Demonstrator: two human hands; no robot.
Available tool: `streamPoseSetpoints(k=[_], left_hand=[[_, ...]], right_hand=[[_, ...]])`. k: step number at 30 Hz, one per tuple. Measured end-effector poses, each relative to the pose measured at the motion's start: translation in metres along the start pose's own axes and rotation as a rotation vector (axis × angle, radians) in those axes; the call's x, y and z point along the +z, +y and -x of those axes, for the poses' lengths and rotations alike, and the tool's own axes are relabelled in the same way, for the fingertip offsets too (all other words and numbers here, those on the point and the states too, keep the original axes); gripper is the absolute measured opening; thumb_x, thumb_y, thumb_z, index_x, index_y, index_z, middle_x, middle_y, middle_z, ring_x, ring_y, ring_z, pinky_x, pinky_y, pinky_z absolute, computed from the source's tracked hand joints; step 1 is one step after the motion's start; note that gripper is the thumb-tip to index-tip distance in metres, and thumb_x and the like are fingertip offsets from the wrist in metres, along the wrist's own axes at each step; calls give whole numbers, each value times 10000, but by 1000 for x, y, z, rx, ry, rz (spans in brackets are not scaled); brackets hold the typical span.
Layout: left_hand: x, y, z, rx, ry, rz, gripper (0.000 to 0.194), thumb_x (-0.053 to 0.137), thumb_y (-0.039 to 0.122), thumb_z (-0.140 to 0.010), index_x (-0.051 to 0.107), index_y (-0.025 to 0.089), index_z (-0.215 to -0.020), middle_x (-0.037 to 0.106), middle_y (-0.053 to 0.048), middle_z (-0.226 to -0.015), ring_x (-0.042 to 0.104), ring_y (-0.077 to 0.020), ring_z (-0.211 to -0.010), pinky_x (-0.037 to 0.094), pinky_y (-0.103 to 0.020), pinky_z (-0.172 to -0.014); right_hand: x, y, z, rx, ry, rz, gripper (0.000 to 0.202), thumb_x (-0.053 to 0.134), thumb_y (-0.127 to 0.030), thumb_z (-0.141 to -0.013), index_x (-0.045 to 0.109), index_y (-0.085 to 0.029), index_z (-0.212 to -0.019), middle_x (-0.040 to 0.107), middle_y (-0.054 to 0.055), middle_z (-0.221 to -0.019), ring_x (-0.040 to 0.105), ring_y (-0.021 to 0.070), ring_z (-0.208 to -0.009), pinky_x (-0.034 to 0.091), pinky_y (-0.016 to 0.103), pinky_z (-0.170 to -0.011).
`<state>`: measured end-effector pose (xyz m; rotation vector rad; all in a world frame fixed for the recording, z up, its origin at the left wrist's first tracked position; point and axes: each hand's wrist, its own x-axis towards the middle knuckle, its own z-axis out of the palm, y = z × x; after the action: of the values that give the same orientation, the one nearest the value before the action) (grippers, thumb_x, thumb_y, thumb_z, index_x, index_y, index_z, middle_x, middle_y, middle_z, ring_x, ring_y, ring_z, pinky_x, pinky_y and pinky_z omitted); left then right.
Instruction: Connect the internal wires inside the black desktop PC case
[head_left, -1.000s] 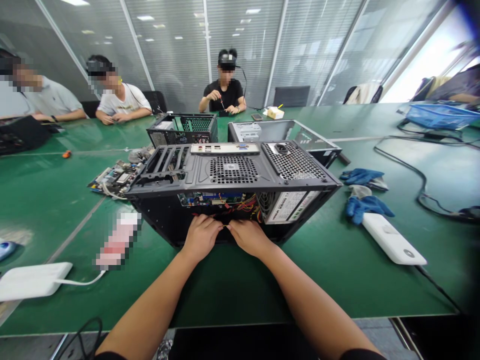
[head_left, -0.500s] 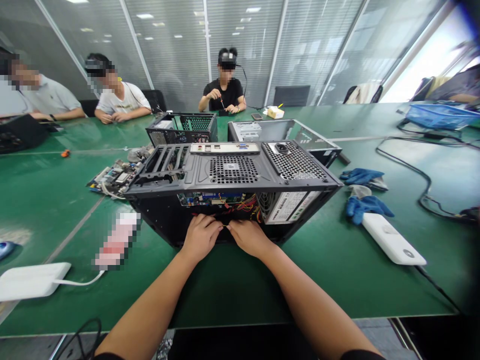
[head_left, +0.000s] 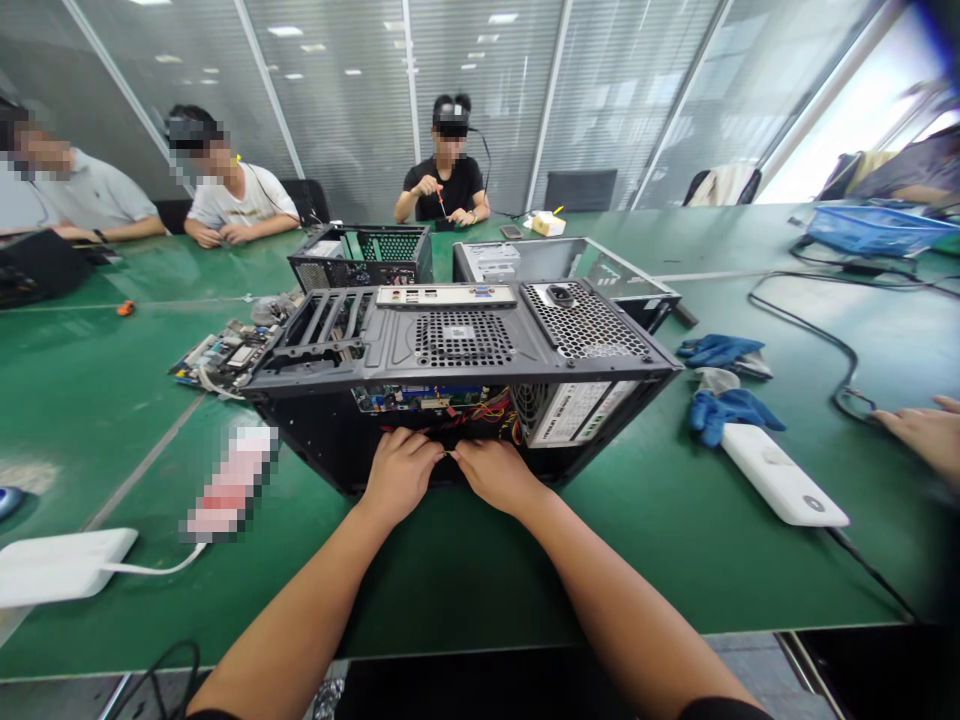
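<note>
In front of me a black computer case (head_left: pixel 386 355) lies on the green table, its rear panel facing up and its near side open. Inside show a blue motherboard (head_left: pixel 409 398), a bundle of coloured cables (head_left: pixel 491 408) and a power supply (head_left: pixel 581 415) with a white label. At the open side, my left hand (head_left: pixel 403 470) is closed, fingertips pinching a thin cable (head_left: pixel 448 453). My right hand (head_left: pixel 495 472) pinches the same cable from the other side, fingertips close to the left ones. Most of the cable is hidden by my fingers and the case.
Left are a loose circuit board (head_left: pixel 221 360), a phone (head_left: pixel 231 485) and a white power bank (head_left: pixel 67 565). Right are blue gloves (head_left: pixel 731 412), another white power bank (head_left: pixel 784 475) and a co-worker's hand (head_left: pixel 926 435). Two more cases (head_left: pixel 360 250) stand behind; co-workers sit across.
A co-worker's hand has come in at the right edge. My hands stay at the case's open side, still pinching the cable; the view has shifted slightly.
</note>
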<state>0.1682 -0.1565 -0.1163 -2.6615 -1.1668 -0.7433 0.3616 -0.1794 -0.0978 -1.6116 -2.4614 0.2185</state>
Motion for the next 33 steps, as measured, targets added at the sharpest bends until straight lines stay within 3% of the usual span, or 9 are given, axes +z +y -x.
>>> streamPoseSetpoints(k=[33], left_hand=[[2,-3,2,15,68,37,191,543,314,-972,695,205,-932,705,-41,-849,563,-214,-852,404,-343,-754]], right_hand=[[0,2,-1,32,-6,-34,288,367,-281,-1027,636,-186,-983,724,75,-931,672,191,-870,407,269,-720]])
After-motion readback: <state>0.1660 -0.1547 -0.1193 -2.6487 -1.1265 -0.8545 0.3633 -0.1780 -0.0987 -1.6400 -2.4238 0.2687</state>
